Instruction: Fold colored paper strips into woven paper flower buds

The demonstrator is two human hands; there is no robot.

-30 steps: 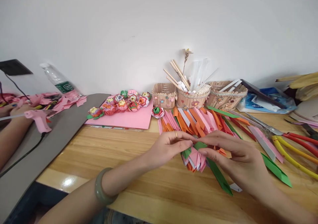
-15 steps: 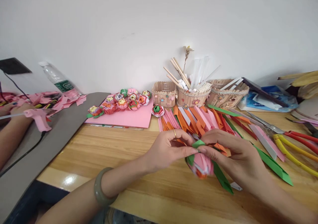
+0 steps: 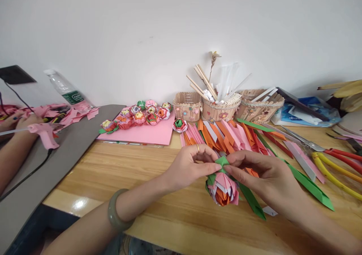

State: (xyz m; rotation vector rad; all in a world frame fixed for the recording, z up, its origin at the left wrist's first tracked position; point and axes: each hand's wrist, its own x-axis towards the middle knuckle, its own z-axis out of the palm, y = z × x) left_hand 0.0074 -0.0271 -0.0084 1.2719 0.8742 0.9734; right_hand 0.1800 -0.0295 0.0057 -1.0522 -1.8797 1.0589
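Observation:
A folded paper flower [image 3: 223, 189] with pink and white outer petals and an orange centre hangs below my fingertips, over the table's front half. My left hand [image 3: 192, 166] pinches a green paper leaf [image 3: 222, 161] at the flower's upper end between thumb and fingers. From the other side my right hand [image 3: 257, 172] pinches the same green leaf, thumb tip close to the left thumb. Another green piece shows at the flower's left side. Beneath my right hand lies a long green paper strip [image 3: 253, 202], with a small white scrap [image 3: 270, 211] beside it.
Folded paper strips [image 3: 223, 136] lie in a row behind my hands. Finished paper flowers [image 3: 139, 118] rest on pink sheets [image 3: 135, 137]. Scissors [image 3: 319, 147] are at right, decorated baskets [image 3: 222, 111] at the wall. A co-worker's arm [image 3: 17, 145] and a pink glue gun [image 3: 44, 134] are at left.
The paper flower has turned so its orange centre shows more, and it has shifted slightly left. Both hands moved slightly left with it, still pinching the green leaf.

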